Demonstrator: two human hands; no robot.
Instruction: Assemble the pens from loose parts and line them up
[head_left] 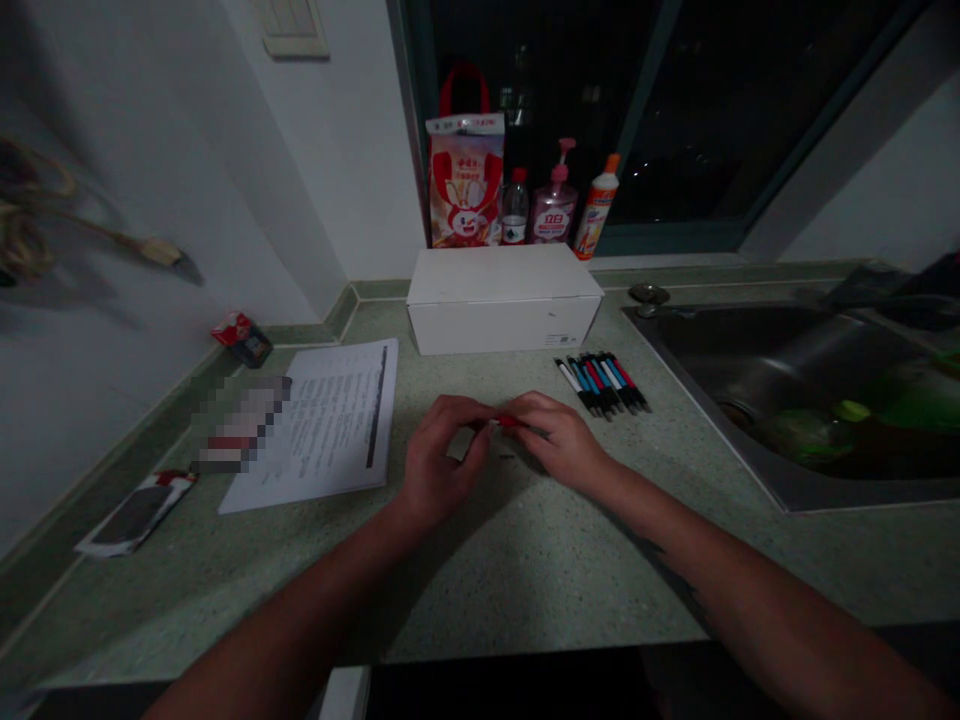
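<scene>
Because the fingers of both hands close around it, the small red part [507, 422] shows only in slivers, and its exact form cannot be made out. It sits above the green speckled countertop [510, 590], held between the hands at the middle of the view. The left hand [439, 460] and the right hand [559, 442] are curled inward, their fingertips meeting in a pinch on the part; which fingers bear on it is hidden. Just beyond the right hand, a bundle of pens [602, 386] with red, blue and white barrels lies side by side, tips angled toward the sink. A white cardboard box [504, 300] stands farther back. To the left of the hands lies a printed sheet [337, 420], its text too small to read, with a pixelated patch [240, 425] covering the item beside it. At right, a stainless steel sink [757, 385] holds green items, dim and indistinct
</scene>
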